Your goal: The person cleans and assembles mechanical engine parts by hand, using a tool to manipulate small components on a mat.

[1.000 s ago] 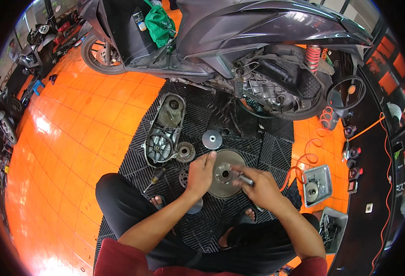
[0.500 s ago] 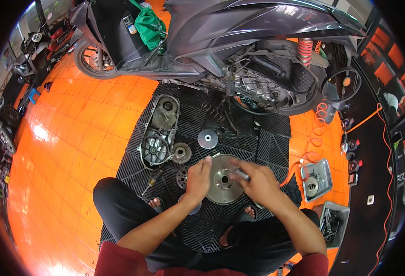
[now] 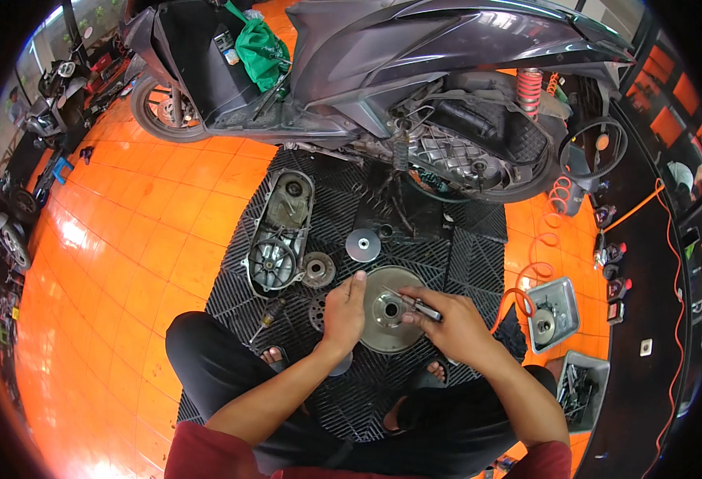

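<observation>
Clutch pulley (image 3: 384,321) flat on black grid mat (image 3: 446,263) before my knees. Left hand (image 3: 343,313) curled around its rim; right hand (image 3: 446,323) closed on slim metal tool (image 3: 416,304) over hub. Likely heavy, rigid, greasy; grip by rim.

One scooter (image 3: 415,72) at twelve o'clock, one crankcase cover (image 3: 279,231), three loose round parts on the mat (image 3: 438,247), two metal trays (image 3: 554,311) at three o'clock.
</observation>
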### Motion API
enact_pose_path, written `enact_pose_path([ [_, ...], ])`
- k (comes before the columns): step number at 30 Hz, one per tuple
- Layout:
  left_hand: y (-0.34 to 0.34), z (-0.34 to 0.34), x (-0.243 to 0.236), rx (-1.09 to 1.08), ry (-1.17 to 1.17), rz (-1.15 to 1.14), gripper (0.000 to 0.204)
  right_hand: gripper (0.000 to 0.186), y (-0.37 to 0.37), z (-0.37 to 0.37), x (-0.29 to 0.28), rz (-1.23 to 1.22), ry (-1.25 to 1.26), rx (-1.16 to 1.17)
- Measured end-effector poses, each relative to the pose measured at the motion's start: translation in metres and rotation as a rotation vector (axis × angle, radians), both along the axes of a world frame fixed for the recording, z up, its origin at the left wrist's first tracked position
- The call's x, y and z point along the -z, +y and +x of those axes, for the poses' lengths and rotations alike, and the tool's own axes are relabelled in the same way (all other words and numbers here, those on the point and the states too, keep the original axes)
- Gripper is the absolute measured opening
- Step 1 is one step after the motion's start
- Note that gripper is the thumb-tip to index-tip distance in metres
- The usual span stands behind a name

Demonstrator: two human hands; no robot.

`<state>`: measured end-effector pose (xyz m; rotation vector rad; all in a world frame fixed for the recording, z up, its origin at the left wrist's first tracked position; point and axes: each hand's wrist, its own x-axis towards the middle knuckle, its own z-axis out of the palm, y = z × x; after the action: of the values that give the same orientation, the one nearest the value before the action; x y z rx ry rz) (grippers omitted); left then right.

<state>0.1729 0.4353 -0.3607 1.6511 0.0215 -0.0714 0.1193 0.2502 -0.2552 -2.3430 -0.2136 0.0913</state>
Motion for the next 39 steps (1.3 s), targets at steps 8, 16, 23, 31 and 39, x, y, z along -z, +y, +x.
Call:
enact_pose_path([
  [8, 0.006, 0.001, -0.005, 0.054, 0.079, -0.021, 0.054, 0.043, 0.0, 0.008, -0.002, 0.048, 0.308, -0.159],
  [16, 0.008, 0.001, -0.014, -0.002, 0.013, 0.032, 0.053, 0.042, 0.001, 0.004, -0.011, -0.075, 0.42, -0.32],
  [23, 0.012, 0.005, -0.005, -0.034, -0.069, 0.12, 0.051, 0.045, -0.04, 0.003, -0.017, -0.442, 0.311, -0.206],
  [31, 0.001, -0.001, -0.005, -0.015, -0.023, 0.073, 0.05, 0.044, -0.003, 0.0, -0.014, -0.134, 0.467, -0.348],
  [39, 0.008, 0.001, -0.008, -0.06, -0.045, 0.09, 0.05, 0.039, -0.011, 0.013, 0.007, -0.224, -0.142, 0.043],
])
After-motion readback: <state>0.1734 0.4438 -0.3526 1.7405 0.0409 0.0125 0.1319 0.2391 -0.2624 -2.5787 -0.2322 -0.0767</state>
